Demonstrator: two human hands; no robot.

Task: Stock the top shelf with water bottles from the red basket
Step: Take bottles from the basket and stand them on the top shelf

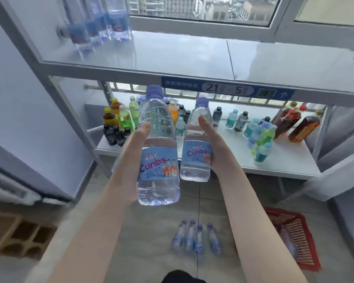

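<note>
My left hand (134,152) grips a clear water bottle (158,152) with a blue label and purple cap, held upright just below the top shelf's front edge. My right hand (214,144) grips a second, like bottle (195,148) beside it. The top shelf (172,56) is a white board; several water bottles (98,27) stand at its far left corner. The red basket (294,237) sits on the floor at lower right with at least one bottle inside. Several more water bottles (196,237) stand on the floor between my arms.
The lower shelf (284,162) holds many coloured drink bottles, green and brown ones at the left, teal and amber ones at the right. A blue price label (227,89) runs along the top shelf's front edge. A window is behind the rack. Hollow bricks (23,237) lie at lower left.
</note>
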